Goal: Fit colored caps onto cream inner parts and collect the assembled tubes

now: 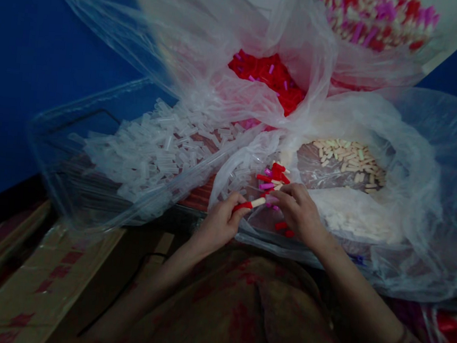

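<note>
My left hand pinches the red end of a small stick with a cream-coloured shaft. The fingers of my right hand are closed on its other end. Both hands meet just in front of a small heap of red, pink and cream pieces lying in a clear plastic bag. Cream sticks lie in a bag to the right of my hands. Clear plastic tubes fill a bag to the left.
Red caps sit in a bag behind. A bag of assembled red, pink and cream pieces is at top right. Cardboard boxes lie at lower left. A blue wall stands behind. Patterned cloth covers my lap.
</note>
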